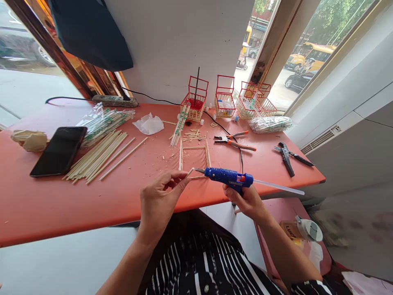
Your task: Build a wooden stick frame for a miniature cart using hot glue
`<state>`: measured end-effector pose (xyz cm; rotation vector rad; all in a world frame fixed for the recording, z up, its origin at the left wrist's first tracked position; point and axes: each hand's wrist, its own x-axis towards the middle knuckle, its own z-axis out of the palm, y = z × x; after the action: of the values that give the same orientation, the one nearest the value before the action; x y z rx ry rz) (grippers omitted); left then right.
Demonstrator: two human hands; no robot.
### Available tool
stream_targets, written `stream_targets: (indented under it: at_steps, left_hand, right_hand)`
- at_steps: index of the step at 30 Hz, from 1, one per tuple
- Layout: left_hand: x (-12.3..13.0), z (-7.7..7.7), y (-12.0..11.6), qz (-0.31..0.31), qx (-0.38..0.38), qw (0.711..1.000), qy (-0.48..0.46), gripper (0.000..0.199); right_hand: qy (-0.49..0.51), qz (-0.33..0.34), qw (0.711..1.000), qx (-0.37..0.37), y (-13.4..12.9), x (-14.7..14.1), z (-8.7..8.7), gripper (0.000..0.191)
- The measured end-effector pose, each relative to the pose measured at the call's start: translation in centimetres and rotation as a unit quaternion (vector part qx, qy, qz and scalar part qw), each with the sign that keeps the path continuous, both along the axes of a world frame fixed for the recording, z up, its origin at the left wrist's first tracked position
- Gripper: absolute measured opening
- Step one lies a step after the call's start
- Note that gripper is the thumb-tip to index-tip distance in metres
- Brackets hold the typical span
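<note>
My left hand (pixel 162 192) pinches a short piece of wooden stick (pixel 190 172) between thumb and fingers. In my right hand (pixel 244 198) is a blue hot glue gun (pixel 225 176), its nozzle at the tip of that stick piece. A long clear glue stick (pixel 279 187) juts from the gun's back. Just behind both hands, a small frame of wooden sticks (pixel 208 153) stands on the red table (pixel 123 200). Part of the frame is hidden by the glue gun.
Pliers (pixel 236 143) and black cutters (pixel 287 157) lie to the right. Several small red-rimmed stick carts (pixel 225 96) line the wall. Left are loose sticks (pixel 95 157), wrapped chopsticks (pixel 107 123), a phone (pixel 58 151) and crumpled tissue (pixel 149 124). A black cord (pixel 241 157) crosses the table.
</note>
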<state>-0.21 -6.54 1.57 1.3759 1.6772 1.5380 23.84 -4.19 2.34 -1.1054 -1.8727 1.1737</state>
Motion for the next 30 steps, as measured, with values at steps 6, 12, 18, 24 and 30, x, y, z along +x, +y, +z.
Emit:
stream_targets:
  at_steps: [6, 12, 18, 24, 30]
  left_hand:
    - [0.2, 0.1, -0.1, 0.002, -0.005, 1.0, -0.001, 0.021]
    - [0.1, 0.4, -0.2, -0.003, -0.006, 1.0, -0.007, 0.022]
    - [-0.2, 0.4, -0.3, -0.07, -0.011, 0.997, -0.035, 0.021]
    - [-0.4, 0.8, -0.5, -0.101, 0.008, 0.989, -0.109, 0.019]
    - [-1.0, 0.8, -0.4, -0.087, 0.045, 0.982, -0.164, 0.017]
  right_hand:
    - [-0.021, -0.002, 1.0, 0.012, 0.0, -0.2, 0.0, 0.038]
    - [-0.015, -0.013, 1.0, 0.013, 0.2, -0.1, -0.2, 0.041]
    - [0.016, -0.04, 0.999, 0.017, 0.4, -0.2, -0.6, 0.044]
    - [-0.041, -0.122, 0.977, 0.171, 2.9, 1.6, 1.0, 0.031]
    - [-0.225, -0.171, 0.896, 0.342, 10.0, 5.8, 2.3, 0.034]
